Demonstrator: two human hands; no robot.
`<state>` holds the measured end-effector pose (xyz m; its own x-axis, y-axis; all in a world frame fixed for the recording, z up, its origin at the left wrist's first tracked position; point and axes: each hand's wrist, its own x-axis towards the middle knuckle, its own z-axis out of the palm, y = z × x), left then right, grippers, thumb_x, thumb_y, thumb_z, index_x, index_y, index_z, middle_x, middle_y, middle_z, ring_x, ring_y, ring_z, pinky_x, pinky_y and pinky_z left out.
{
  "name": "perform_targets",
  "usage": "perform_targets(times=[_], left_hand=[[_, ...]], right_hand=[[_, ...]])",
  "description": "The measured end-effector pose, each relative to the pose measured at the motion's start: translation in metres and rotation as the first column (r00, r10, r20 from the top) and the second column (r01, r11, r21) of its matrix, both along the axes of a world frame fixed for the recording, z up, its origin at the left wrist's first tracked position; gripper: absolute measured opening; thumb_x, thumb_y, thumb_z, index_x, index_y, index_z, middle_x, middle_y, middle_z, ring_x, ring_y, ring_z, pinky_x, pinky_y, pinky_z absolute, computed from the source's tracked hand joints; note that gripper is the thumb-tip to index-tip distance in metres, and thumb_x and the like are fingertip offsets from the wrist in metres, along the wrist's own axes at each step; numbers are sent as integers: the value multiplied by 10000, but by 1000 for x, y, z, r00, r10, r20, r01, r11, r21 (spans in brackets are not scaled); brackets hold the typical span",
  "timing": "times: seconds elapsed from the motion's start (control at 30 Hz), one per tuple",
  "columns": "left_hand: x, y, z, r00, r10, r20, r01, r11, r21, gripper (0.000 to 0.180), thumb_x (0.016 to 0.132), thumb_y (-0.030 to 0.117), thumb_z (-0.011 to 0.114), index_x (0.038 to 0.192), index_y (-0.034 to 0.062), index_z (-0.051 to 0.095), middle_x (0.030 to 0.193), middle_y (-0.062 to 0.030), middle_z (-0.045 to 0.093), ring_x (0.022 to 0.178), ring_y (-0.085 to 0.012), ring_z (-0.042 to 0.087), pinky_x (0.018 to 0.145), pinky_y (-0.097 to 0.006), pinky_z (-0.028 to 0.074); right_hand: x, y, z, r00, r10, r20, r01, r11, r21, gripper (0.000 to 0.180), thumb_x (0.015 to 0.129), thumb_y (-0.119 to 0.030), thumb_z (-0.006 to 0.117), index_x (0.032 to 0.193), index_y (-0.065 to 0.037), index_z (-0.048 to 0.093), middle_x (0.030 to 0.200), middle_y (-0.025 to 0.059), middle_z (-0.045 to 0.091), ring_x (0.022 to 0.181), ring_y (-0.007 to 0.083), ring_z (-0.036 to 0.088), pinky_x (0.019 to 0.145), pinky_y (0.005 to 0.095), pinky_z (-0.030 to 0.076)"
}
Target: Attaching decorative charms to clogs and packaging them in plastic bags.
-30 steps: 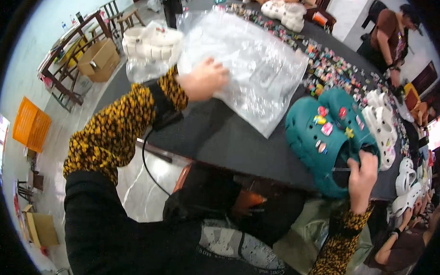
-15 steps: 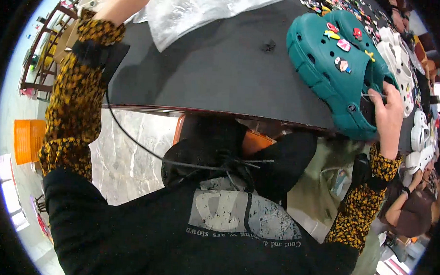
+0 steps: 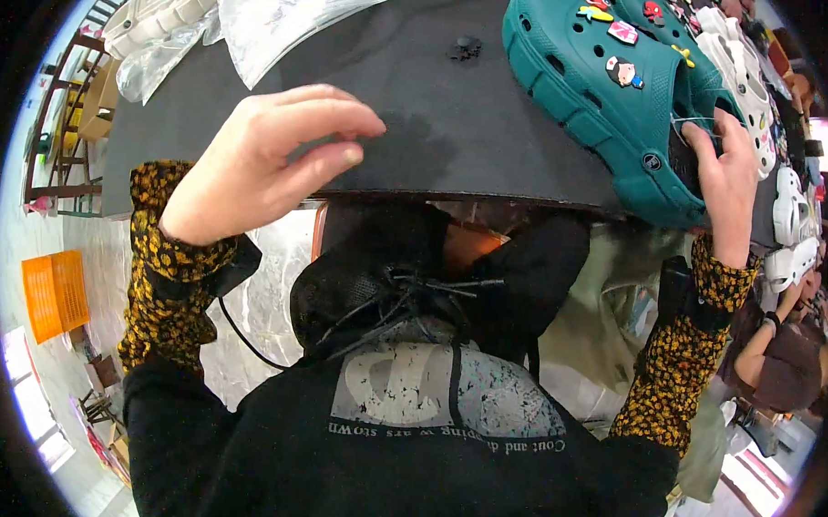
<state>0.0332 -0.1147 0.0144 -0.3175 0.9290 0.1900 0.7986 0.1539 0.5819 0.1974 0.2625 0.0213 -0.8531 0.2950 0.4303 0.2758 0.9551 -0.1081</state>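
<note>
A pair of dark green clogs (image 3: 611,101) with colourful charms on the uppers rests at the right of the table. My right hand (image 3: 731,178) is closed at the openings of these clogs, thumb and fingers by a thin clear tie (image 3: 692,122) that loops there. Over the near table edge, my left hand (image 3: 272,153) is held in the air with nothing in it, fingers curved and thumb apart. Beyond it on the black tabletop lies a small dark clump (image 3: 465,48), too small to name.
Clear plastic bags (image 3: 286,17) spread over the far left of the table, beside white clogs (image 3: 158,22). More white clogs (image 3: 789,221) line the right side, where another person's arm (image 3: 762,348) reaches in. An orange crate (image 3: 55,292) stands on the floor at left.
My left hand has come back from the far left toward the near table edge. The right hand stays at the green clogs, which appear slightly higher and further left.
</note>
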Motion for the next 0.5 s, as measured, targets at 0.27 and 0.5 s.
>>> perform_targets(times=[0.27,0.5], left_hand=[[44,-5,-30,972,-233,-19,227,959,-172,234,758,140,689,968,69,614,966,-50,648,885,-217,595,759,-373,381],[57,-21,-70,908,-111,404,191,968,-164,217,842,80,614,1039,-10,593,1058,-167,618,1005,-335,579,872,-397,467]], right_hand=[[-2,8,-2,1000,-7,5,7,999,-36,373,787,-263,650,1027,21,614,950,186,622,916,318,569,801,368,440],[-1,13,-4,1000,10,-9,-10,1000,-6,385,790,-274,651,1037,18,616,982,177,625,933,317,569,806,374,441]])
